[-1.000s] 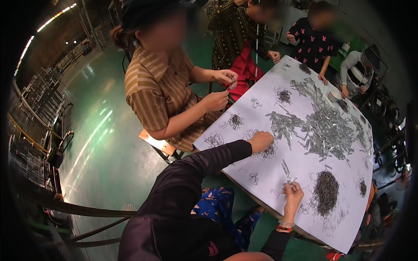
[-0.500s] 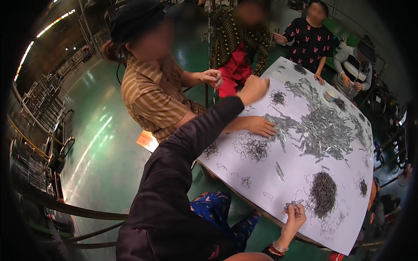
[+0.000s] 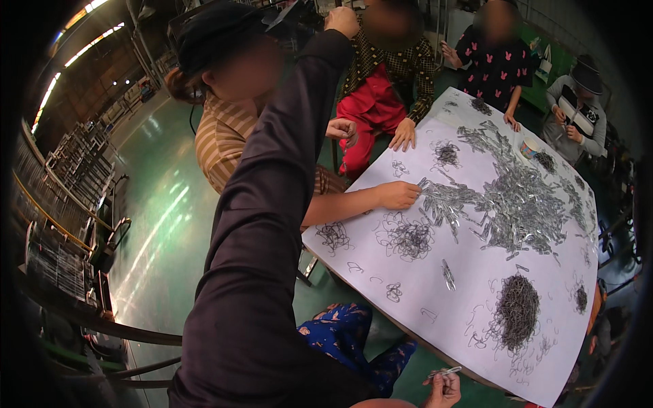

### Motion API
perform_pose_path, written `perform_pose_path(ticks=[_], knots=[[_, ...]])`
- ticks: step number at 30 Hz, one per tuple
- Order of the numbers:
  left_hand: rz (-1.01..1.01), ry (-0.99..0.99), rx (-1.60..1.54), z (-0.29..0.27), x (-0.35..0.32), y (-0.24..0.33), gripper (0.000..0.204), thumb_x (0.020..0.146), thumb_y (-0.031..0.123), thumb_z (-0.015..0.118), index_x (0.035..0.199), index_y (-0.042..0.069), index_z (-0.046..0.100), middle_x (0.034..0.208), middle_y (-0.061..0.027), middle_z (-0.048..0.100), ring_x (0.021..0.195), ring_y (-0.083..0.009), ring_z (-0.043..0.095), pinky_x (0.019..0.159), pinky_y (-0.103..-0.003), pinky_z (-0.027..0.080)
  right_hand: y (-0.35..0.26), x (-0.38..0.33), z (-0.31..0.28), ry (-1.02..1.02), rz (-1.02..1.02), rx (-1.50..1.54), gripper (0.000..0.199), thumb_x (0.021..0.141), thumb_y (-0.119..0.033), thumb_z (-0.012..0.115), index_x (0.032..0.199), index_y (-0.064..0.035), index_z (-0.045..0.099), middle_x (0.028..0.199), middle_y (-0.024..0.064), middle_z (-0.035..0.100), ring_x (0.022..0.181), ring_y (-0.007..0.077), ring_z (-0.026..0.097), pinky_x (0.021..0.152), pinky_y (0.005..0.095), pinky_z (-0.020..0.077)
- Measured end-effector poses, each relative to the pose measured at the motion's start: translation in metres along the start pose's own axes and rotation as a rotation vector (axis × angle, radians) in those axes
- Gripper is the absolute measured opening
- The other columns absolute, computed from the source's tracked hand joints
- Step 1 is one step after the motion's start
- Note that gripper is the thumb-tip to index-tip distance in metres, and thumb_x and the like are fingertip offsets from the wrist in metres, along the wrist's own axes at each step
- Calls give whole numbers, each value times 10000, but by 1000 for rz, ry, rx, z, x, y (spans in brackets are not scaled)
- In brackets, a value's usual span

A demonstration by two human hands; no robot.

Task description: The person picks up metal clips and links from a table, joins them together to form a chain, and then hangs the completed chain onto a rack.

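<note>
My dark-sleeved left arm reaches far up and forward. My left hand [image 3: 342, 22] is raised off the table with its fingers curled; what they hold, if anything, I cannot make out. Low down, just off the table's near edge, my right hand [image 3: 443, 392] pinches a few slim silvery metal clips [image 3: 443, 372]. The closest heap to it on the white-covered table [image 3: 408, 299] is a dense dark pile of bent wire hooks [image 3: 517, 311]. A broad spread of silvery clips [image 3: 520, 204] covers the table's middle.
At left, a person in a striped shirt [image 3: 221, 146] rests a hand [image 3: 400, 195] by the clips. Other people stand or sit along the far side. Smaller wire heaps [image 3: 408, 236] and a paper tub [image 3: 529, 147] lie on the table. Metal racks [image 3: 68, 170] stand at far left.
My left hand has risen up and to the left, away from the table. My right hand has drawn down off the table edge, still with clips. A person in red trousers now rests a hand on the table.
</note>
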State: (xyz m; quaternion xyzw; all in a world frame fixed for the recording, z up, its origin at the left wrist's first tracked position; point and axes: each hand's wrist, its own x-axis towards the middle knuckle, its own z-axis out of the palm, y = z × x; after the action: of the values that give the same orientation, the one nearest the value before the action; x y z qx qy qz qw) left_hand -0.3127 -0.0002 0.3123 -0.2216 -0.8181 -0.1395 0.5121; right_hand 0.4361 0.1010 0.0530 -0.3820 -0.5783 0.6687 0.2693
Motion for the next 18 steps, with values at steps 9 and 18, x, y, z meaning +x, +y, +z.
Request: perform_pose_path(ticks=[9, 18], knots=[[-359, 47, -510, -8, -1, -35, 220, 699, 191, 727, 756, -16, 676, 820, -221, 655, 817, -361, 651, 719, -414, 530, 15, 17, -1, -53, 40, 77, 147, 820, 9, 627, 964, 34, 608, 802, 65, 639, 703, 112, 588, 655, 246, 485], [-447, -354, 58, -22, -5, -14, 461, 728, 300, 654, 1119, 60, 606, 1260, -184, 488, 1200, -361, 408, 915, -477, 404, 15, 15, 1, -32, 76, 21, 134, 808, -10, 652, 937, 12, 621, 764, 58, 642, 644, 88, 561, 600, 226, 466]])
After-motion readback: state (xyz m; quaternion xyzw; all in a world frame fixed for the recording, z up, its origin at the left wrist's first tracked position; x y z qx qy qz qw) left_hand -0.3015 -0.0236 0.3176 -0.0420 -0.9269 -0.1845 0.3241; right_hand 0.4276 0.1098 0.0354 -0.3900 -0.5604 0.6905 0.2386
